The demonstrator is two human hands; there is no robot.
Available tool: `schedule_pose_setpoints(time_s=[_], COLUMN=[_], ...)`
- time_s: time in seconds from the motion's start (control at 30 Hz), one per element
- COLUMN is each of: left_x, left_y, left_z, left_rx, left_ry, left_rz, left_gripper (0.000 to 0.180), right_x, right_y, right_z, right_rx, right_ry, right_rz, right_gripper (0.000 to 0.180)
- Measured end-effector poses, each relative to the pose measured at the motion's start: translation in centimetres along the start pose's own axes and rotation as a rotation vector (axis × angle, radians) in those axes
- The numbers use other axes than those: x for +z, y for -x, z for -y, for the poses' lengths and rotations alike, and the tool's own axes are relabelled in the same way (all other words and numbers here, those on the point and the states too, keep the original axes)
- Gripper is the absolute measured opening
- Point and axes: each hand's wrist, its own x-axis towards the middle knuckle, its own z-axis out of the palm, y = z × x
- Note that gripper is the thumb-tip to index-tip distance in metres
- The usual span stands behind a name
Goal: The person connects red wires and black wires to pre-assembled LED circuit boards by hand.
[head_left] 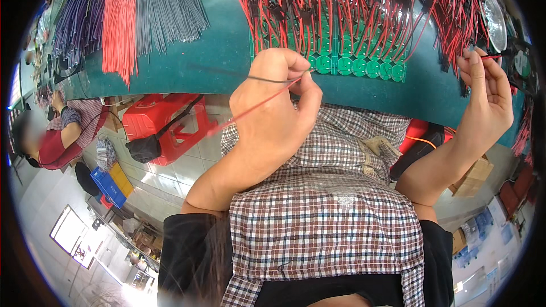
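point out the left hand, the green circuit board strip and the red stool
left hand point(273, 108), head view, back of the hand
green circuit board strip point(358, 67), head view, round pad near its lower edge
red stool point(170, 119), head view, seat top

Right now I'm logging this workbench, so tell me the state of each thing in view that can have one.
Left hand: closed, pinching a red and black wire pair.
Right hand: fingers pinched on a red wire end.
Green circuit boards: flat on the green table, wires attached.
Cut wire bundles: loose, sorted by colour.
Red stool: upright on the floor.
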Motion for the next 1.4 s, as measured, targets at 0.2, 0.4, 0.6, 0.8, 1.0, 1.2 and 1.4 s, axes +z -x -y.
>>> schedule_pose_setpoints(time_s=[0.2,0.4,0.6,0.8,1.0,1.2,1.4], left_x=[-0.4,-0.8,-1.0,-1.1,-0.9,-1.3,-1.3], left_y=[-0.5,-1.1,-1.1,-1.1,-1.1,-1.2,-1.5], left_z=[-0.5,-1.0,-0.9,-0.6,-0.4,-0.2,-0.2], left_rx=[0.152,0.147,0.128,0.154,0.143,0.127,0.141], left_ry=[-0.124,-0.190,-0.220,-0.255,-0.177,-0.192,-0.222], left_rz=[-0.048,0.005,0.031,0.009,-0.012,-0.018,0.024], left_gripper=[0.023,0.022,0.023,0.021,0.019,0.016,0.010], right_x=[-0.1,0.5,0.7,4.4,7.3,7.7,7.7], right_y=[0.7,1.2,2.1,5.6,7.1,7.4,7.4], right_z=[-0.1,-2.0,-0.4,1.4,1.4,1.3,1.3], right_rx=[0.124,0.205,0.207,0.026,-0.079,-0.106,-0.135], right_ry=[-0.127,-0.040,-0.173,-0.388,-0.272,-0.243,-0.217], right_rz=[0.164,0.267,0.272,0.576,0.586,0.575,0.570], right_gripper=[0.014,0.011,0.013,0.011,0.012,0.012,0.014])
